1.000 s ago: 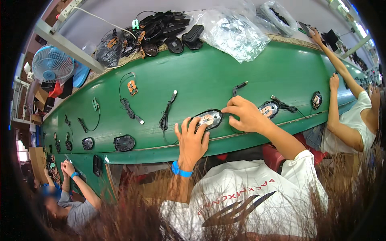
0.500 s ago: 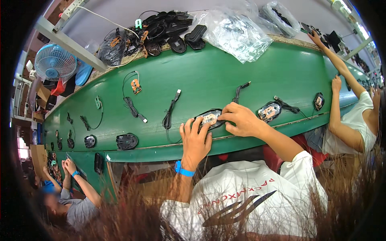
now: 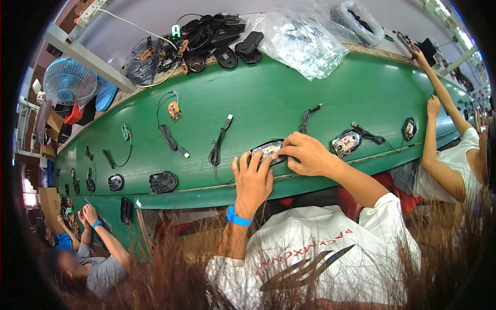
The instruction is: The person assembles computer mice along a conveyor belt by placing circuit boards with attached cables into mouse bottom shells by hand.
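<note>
In front of me on the green belt lies a black computer mouse base (image 3: 277,158) with its top off and a circuit board (image 3: 269,150) inside. My left hand (image 3: 253,181) steadies its left end, fingers bent and apart over the edge, the thumb at the near side. My right hand (image 3: 312,156) pinches at the board's right end; its fingertips hide whatever small part may be between them. Just beyond my right hand lies a bundled black cable (image 3: 306,118). Left of my hands lies another cable bundle with a plug (image 3: 220,139).
The belt (image 3: 248,93) carries another open mouse (image 3: 346,142) at right, a black shell (image 3: 163,182) at left and an orange board (image 3: 174,110). Black parts (image 3: 217,36) and a clear plastic bag (image 3: 305,46) line the far ledge. Co-workers sit at left and right.
My hands stay at the mouse base, with the right fingers shifted slightly left. The co-worker's far arm at right has drawn back a little.
</note>
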`<state>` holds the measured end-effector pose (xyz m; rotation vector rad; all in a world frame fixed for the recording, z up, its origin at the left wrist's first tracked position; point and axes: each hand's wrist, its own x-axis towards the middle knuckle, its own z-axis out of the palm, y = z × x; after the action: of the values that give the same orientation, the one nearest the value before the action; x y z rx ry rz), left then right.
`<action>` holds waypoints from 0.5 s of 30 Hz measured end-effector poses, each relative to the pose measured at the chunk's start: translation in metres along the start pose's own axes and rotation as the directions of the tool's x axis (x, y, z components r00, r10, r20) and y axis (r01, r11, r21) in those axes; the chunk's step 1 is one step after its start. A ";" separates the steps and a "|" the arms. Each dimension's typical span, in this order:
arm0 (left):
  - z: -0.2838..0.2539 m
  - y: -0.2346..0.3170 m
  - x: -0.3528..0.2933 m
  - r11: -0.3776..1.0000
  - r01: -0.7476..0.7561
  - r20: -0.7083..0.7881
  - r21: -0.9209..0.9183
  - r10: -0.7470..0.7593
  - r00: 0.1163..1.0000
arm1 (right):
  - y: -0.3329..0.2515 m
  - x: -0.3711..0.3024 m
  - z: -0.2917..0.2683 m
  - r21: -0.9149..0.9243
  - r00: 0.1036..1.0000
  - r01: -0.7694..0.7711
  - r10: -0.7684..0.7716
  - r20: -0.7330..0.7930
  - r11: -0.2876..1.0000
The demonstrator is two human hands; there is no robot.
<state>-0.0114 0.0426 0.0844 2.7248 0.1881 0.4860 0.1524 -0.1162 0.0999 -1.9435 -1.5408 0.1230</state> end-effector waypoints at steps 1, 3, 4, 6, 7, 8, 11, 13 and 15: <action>0.001 -0.002 0.000 1.000 -0.001 0.000 0.000 0.001 1.000 | 0.000 0.000 -0.001 -0.013 1.000 -0.001 0.001 -0.005 1.000; 0.004 -0.006 0.001 0.999 -0.029 -0.006 0.021 0.029 1.000 | -0.001 -0.001 -0.003 -0.025 1.000 0.000 0.000 -0.011 1.000; 0.003 -0.007 0.002 0.999 -0.028 -0.008 0.023 0.028 1.000 | -0.002 -0.002 -0.005 -0.031 1.000 -0.008 0.007 -0.018 0.999; 0.004 -0.006 0.003 0.999 -0.045 -0.042 0.010 0.046 0.998 | -0.003 -0.005 -0.011 -0.037 0.999 -0.017 0.016 -0.027 0.999; 0.004 -0.005 0.003 0.999 -0.047 -0.041 0.010 0.048 0.998 | -0.004 -0.007 -0.015 -0.020 0.999 -0.033 0.032 -0.040 0.999; 0.004 -0.005 0.001 0.999 -0.034 -0.051 -0.010 0.033 0.998 | -0.005 -0.008 -0.018 -0.002 0.998 -0.048 0.048 -0.051 0.999; 0.001 0.000 0.002 0.999 -0.013 -0.054 -0.040 0.011 0.998 | -0.003 -0.016 -0.023 0.004 0.994 -0.078 0.078 -0.074 0.997; 0.001 0.000 0.001 0.999 0.003 -0.051 -0.041 -0.005 0.999 | -0.005 -0.019 -0.025 0.007 0.993 -0.094 0.095 -0.072 0.996; 0.005 -0.002 0.000 1.000 -0.005 -0.050 -0.026 0.004 0.999 | -0.007 -0.020 -0.026 0.010 0.991 -0.112 0.112 -0.071 0.994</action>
<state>-0.0098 0.0429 0.0789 2.6903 0.1878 0.5545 0.1520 -0.1446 0.1185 -2.0084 -1.3840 0.1045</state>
